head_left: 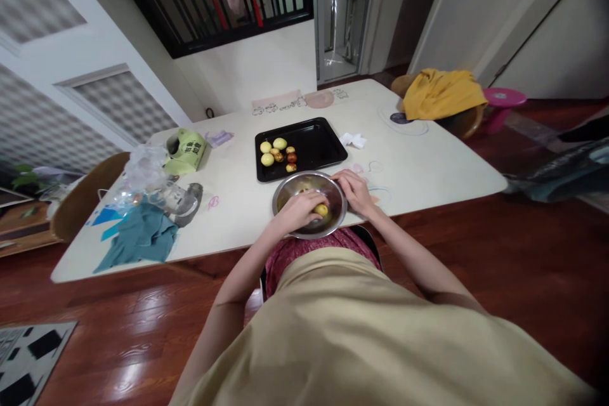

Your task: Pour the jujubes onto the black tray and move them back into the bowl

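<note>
A shiny metal bowl (pixel 282 188) stands at the table's near edge, in front of my body. Inside it, the curled fingers of my left hand (pixel 301 209) are closed round a small, round yellow fruit (pixel 322 210). My right hand (pixel 354 191) grips the bowl's right rim, thumb and fingers pressed together there. Just beyond the bowl lies a black baking tray (pixel 320 144). Several round fruits (pixel 267 159) sit in its left part, some pale yellow and some smaller, mottled red-brown. What else lies in the bowl is partly hidden by my left hand.
On the white table (pixel 228 209), a crumpled white tissue (pixel 353 140) lies right of the tray. Toward the left are a green bag (pixel 188 151), clear plastic bags (pixel 147 168) and a teal cloth (pixel 140 238). A yellow cloth (pixel 442 95) hangs over a chair at the right.
</note>
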`<control>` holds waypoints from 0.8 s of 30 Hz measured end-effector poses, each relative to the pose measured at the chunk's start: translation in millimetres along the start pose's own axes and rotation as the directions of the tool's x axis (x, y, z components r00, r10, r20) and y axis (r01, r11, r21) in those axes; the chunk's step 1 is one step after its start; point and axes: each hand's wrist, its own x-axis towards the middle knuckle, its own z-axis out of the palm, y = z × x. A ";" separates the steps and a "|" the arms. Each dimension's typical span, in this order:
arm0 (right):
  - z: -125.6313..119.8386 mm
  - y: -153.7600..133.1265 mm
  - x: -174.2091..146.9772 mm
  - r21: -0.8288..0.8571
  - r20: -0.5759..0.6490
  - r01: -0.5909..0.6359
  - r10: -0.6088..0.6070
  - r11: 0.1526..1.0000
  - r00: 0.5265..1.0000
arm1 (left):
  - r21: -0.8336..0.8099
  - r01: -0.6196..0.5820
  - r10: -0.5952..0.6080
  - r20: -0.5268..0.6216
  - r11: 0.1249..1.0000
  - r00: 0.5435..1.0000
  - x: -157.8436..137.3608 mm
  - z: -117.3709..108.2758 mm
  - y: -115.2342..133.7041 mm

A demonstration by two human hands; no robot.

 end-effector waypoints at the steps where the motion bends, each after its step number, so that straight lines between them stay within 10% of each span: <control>1: -0.1 -0.1 0.0 0.000 0.000 0.002 -0.002 1.000 1.000 | 0.006 0.008 -0.008 -0.001 1.000 1.000 -1.1 -0.9 0.0; 17: -0.8 -1.1 -0.1 -0.003 -0.002 -0.003 0.003 1.000 1.000 | 0.024 0.081 -0.080 -0.050 0.996 0.996 -21.4 -12.3 -10.0; 24: -1.4 -0.2 -0.8 0.008 -0.006 -0.009 0.009 1.000 1.000 | -0.197 -0.026 -0.047 -0.354 0.980 0.934 -41.3 -15.3 -22.3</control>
